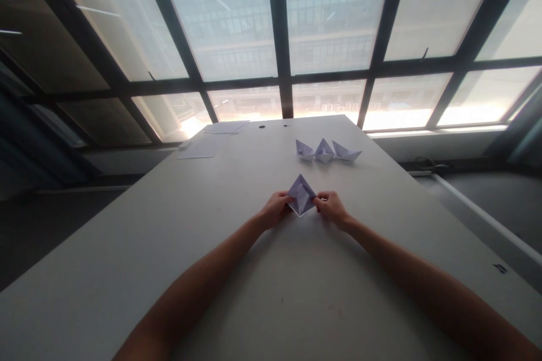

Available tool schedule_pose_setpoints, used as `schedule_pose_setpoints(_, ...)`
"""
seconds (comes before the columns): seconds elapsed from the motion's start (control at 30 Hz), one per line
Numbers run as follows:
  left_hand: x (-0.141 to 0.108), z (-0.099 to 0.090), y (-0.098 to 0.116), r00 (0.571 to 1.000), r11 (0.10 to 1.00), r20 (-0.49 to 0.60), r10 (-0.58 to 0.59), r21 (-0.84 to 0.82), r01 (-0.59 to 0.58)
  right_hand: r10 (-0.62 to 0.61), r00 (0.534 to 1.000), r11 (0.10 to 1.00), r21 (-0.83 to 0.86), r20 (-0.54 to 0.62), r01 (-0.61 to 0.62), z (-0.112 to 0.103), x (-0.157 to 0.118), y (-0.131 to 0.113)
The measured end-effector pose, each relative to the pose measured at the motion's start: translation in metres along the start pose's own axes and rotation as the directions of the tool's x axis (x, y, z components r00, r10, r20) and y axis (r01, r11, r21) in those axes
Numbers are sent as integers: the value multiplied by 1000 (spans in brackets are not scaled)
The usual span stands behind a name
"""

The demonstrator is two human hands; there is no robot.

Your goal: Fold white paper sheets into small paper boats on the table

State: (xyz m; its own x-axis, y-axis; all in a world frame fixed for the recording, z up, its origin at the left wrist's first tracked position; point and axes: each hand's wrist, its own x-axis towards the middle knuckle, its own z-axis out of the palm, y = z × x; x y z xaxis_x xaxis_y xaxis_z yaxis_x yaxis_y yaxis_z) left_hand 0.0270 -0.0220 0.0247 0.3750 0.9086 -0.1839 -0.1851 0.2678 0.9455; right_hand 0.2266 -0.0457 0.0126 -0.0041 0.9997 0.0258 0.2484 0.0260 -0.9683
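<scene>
A folded white paper (pixel 301 194), diamond-shaped with an inner fold showing, is held up just above the table. My left hand (pixel 277 209) pinches its left corner between thumb and fingers. On the opposite corner, my right hand (pixel 331 206) has a similar pinch. Just beyond the hands stand three folded paper boats in a row: a left one (pixel 304 150), a middle one (pixel 324 151) and a right one (pixel 346 152).
The long white table (pixel 237 192) stretches toward the windows. At its far left lie flat paper sheets (pixel 226 127) and another sheet (pixel 197 150). A small dark mark (pixel 500 268) shows near the right edge.
</scene>
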Motion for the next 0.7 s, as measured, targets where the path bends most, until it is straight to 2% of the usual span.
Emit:
schedule_pose_setpoints(0.1,-3,2,3,998,1000,52,-21,-7,21,20,999,997,70,27,-22,-1,-2,-3)
schedule_pose_setpoints(0.2,-5,4,3,994,999,104,-40,21,38,-18,996,978,209,91,-2,-1,-4,-5)
schedule_pose_setpoints(0.4,-6,3,-1,990,998,143,-21,67,12,-23,977,857,508,210,-89,3,-6,-4)
schedule_pose_setpoints(0.57,-7,7,1,993,992,118,3,124,-18,24,973,840,523,231,-145,5,-3,-3)
schedule_pose_setpoints(0.7,-8,10,4,996,966,70,57,248,-73,95,984,897,415,153,-151,4,0,-1)
